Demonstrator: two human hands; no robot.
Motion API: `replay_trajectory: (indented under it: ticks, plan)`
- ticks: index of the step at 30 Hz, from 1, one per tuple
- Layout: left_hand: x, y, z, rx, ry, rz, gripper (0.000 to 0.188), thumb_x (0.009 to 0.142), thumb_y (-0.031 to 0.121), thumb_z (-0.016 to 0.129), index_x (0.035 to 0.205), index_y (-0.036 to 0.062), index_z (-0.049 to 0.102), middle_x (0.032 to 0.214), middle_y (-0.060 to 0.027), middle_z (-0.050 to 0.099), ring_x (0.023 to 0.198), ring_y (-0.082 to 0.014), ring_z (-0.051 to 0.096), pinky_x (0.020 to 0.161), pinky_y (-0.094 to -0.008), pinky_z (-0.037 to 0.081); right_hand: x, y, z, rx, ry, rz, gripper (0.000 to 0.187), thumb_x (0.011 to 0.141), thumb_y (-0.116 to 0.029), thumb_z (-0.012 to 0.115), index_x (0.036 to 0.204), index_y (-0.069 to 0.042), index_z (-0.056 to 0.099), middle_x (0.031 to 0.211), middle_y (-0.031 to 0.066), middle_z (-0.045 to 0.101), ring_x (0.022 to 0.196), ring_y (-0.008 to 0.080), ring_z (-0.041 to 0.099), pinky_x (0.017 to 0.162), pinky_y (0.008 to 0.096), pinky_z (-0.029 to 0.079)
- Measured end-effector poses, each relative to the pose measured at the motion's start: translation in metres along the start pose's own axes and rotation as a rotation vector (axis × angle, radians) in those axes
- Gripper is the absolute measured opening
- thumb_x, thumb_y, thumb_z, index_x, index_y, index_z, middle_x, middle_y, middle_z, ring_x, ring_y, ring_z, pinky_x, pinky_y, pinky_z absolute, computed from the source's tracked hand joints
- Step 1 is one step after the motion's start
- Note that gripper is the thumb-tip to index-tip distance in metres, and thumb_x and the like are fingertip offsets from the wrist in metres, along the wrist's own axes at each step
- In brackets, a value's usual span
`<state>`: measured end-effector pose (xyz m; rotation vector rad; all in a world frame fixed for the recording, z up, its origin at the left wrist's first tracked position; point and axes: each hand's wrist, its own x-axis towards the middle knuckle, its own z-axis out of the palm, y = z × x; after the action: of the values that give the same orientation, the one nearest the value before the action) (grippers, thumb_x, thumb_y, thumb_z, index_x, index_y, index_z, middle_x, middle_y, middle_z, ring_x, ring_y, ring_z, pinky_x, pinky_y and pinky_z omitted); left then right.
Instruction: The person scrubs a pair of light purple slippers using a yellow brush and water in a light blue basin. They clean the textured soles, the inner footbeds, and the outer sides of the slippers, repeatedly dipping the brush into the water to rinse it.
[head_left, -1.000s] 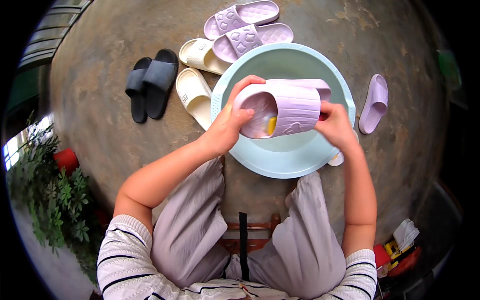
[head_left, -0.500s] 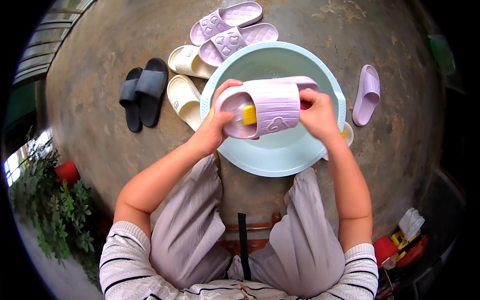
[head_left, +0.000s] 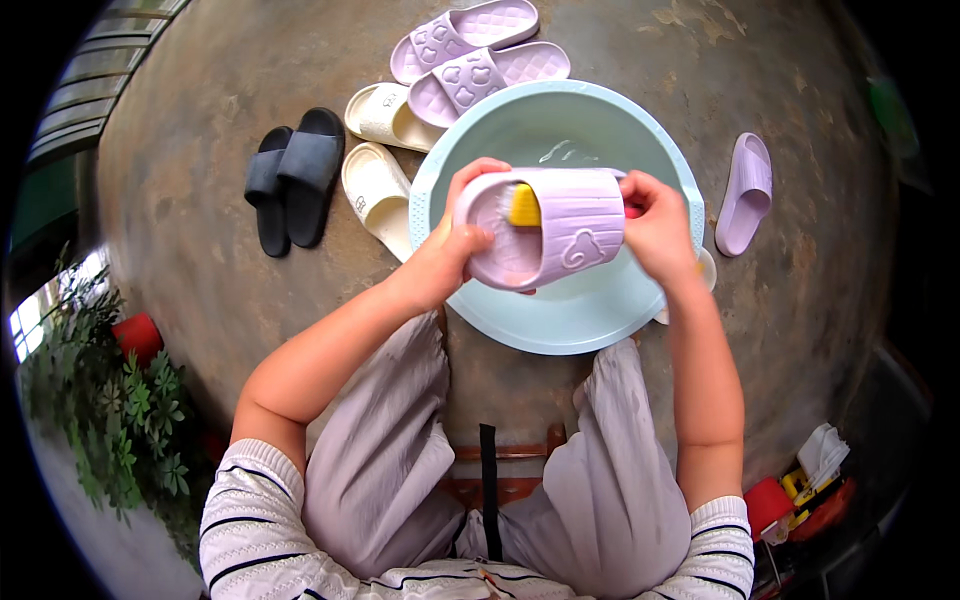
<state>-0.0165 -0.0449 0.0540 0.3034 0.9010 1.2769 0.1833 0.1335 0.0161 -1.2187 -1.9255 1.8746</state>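
A lilac slide slipper (head_left: 585, 210) is held over the pale blue basin (head_left: 545, 335). My left hand (head_left: 445, 260) grips its open toe end, thumb on the footbed and fingers around the underside. A brush with a yellow head (head_left: 525, 205) and pale bristles pokes out from under the strap, against the footbed near the toe. My right hand (head_left: 660, 225) is closed on the brush's red handle at the other side of the strap; most of the handle is hidden by the strap and fingers.
Lilac slippers (head_left: 475, 80) and cream slippers (head_left: 380, 200) lie beyond and left of the basin, with dark slippers (head_left: 310, 175) farther left. One lilac slipper (head_left: 745, 195) rests at right. A pale slipper (head_left: 708, 270) is partly hidden behind my right forearm. Plants (head_left: 130, 420) stand at lower left.
The brush head has shifted up across the footbed, farther from me. The slipper has tilted a little, so less of its heel end shows. Both hands keep their hold.
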Motion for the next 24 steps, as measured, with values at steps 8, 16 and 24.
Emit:
replay_trajectory:
  ticks: [8, 16, 24]
  plan:
    - [-0.001, 0.008, 0.008, 0.132, 0.005, -0.040, 0.075, 0.081, 0.017, 0.049, 0.149, 0.0214, 0.016, 0.141, -0.0154, 0.029, 0.129, -0.0389, 0.044, 0.084, -0.0561, 0.062, 0.006, -0.006, -0.013, -0.017, -0.120, 0.109, 0.017, 0.080, -0.008, 0.081, 0.087, 0.001, 0.068, 0.083, 0.0050, 0.071, 0.078, 0.0094, 0.065, 0.074, 0.0250, 0.052]
    - [-0.020, 0.007, -0.001, 0.040, 0.394, 0.015, 0.071, 0.097, 0.028, 0.047, 0.157, 0.0200, 0.010, 0.149, -0.0175, 0.034, 0.129, -0.0350, 0.050, 0.086, -0.0490, 0.062, -0.040, -0.017, -0.052, -0.071, 0.302, 0.029, 0.022, 0.090, -0.012, 0.073, 0.109, -0.003, 0.066, 0.077, 0.0004, 0.066, 0.071, 0.0061, 0.059, 0.064, 0.0206, 0.044]
    - [0.002, -0.039, 0.022, -0.123, 0.387, -0.124, 0.060, 0.103, 0.022, 0.047, 0.153, 0.0083, 0.018, 0.145, -0.0165, 0.043, 0.127, -0.0282, 0.055, 0.102, -0.0441, 0.054, -0.093, -0.059, 0.025, -0.458, -0.091, -0.010, 0.040, 0.093, -0.011, 0.068, 0.133, -0.015, 0.066, 0.082, 0.0069, 0.050, 0.068, 0.0187, 0.052, 0.063, 0.0317, 0.045]
